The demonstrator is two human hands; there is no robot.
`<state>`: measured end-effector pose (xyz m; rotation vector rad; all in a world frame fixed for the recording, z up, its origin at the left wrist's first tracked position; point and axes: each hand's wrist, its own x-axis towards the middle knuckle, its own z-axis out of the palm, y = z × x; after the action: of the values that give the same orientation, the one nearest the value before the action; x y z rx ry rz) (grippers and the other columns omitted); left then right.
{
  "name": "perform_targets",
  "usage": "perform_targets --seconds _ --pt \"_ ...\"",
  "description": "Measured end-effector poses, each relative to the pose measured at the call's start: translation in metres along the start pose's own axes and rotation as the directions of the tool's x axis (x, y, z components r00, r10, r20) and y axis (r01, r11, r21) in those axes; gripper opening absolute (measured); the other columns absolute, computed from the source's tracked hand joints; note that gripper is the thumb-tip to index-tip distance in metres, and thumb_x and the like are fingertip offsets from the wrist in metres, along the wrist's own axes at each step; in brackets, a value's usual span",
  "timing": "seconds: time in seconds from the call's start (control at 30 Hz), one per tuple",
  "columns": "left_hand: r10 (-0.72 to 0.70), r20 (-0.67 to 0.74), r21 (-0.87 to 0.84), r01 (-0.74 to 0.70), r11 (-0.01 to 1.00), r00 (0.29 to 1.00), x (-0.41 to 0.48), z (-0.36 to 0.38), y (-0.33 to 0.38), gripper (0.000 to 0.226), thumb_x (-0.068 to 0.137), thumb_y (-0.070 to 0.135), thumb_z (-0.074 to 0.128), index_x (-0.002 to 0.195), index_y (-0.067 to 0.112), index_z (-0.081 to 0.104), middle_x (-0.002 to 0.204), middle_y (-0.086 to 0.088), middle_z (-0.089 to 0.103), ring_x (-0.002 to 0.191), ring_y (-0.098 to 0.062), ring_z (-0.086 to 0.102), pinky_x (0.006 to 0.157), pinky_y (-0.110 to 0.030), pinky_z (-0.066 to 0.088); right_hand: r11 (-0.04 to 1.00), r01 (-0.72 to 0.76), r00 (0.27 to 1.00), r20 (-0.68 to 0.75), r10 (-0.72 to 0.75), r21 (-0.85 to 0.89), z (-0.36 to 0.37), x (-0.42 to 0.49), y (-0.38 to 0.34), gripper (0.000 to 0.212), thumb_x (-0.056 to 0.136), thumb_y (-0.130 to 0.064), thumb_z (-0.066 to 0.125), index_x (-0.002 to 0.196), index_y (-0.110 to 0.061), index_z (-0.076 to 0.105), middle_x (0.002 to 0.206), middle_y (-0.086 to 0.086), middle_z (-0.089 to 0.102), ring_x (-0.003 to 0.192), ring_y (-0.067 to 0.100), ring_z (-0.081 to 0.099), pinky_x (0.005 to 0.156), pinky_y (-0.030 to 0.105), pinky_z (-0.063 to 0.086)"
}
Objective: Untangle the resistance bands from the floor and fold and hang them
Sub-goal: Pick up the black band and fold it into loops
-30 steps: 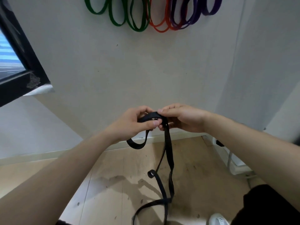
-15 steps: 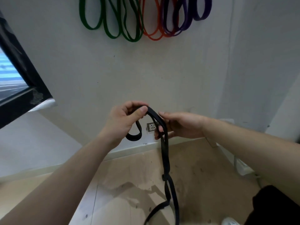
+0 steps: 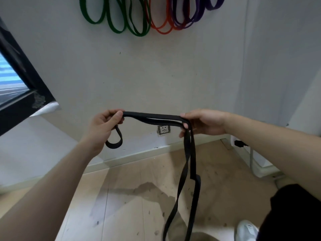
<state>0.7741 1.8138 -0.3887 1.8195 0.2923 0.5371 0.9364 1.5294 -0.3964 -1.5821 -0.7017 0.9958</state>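
**Band strung between my hands, before the wall**

I see the band [image 3: 152,117] running level from my left hand [image 3: 102,127] to my right hand [image 3: 205,122]. A short loop hangs below the left, and the long remainder drops from the right toward the floor [image 3: 139,188]. Behind it, low on the wall [image 3: 139,75], sits a socket [image 3: 163,129]. The hung bands [image 3: 139,23] sit high on the wall, a window [image 3: 13,80] at its left edge, and a shoe [image 3: 246,229] on the floor, lower right.
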Motion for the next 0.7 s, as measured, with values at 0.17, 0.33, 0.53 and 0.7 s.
perform_targets --seconds 0.17,0.33,0.53,0.7 --pt "-0.105 0.175 0.17 0.075 0.983 0.979 -0.008 -0.003 -0.017 0.012 0.096 0.022 0.063 0.104 0.021 0.071 0.082 0.004 0.073 0.083 -0.006 0.068 0.092 -0.028 0.046 0.993 0.075 0.994 -0.083 -0.067 0.095 0.002 -0.002 -0.012 0.038 0.104 -0.026 0.046 0.069 -0.011 0.052 0.075 0.005 0.056 0.081 0.028 0.064 0.099 0.043 0.047" --pt "-0.212 0.363 0.348 0.079 0.934 0.907 -0.015 0.005 -0.016 0.034 0.073 0.034 0.083 0.102 0.02 0.073 0.088 0.003 0.076 0.089 -0.014 0.072 0.09 -0.03 0.052 0.961 0.23 0.964 -0.168 -0.203 0.156 0.01 -0.007 -0.034 0.028 0.103 -0.02 0.047 0.077 -0.012 0.057 0.073 0.001 0.057 0.069 0.02 0.055 0.094 0.045 0.046" --pt "-0.196 0.411 0.35 0.045 0.936 0.89 -0.016 0.033 -0.012 0.015 0.082 0.017 0.082 0.09 0.01 0.072 0.085 0.002 0.075 0.085 -0.011 0.071 0.086 -0.029 0.053 0.94 0.327 0.941 -0.129 -0.313 0.1 0.019 -0.012 -0.052 0.031 0.104 -0.022 0.046 0.077 -0.014 0.061 0.076 0.001 0.055 0.07 0.019 0.051 0.089 0.039 0.047" --pt "-0.086 0.4 0.043 0.075 0.996 0.913 -0.017 0.059 0.005 0.019 0.08 0.011 0.081 0.095 0.011 0.07 0.09 -0.001 0.074 0.092 -0.018 0.071 0.087 -0.027 0.051 0.959 0.284 0.952 -0.113 -0.283 -0.011 0.029 -0.008 -0.046 0.028 0.104 -0.02 0.048 0.08 -0.012 0.06 0.077 0.002 0.056 0.071 0.019 0.053 0.09 0.042 0.046"
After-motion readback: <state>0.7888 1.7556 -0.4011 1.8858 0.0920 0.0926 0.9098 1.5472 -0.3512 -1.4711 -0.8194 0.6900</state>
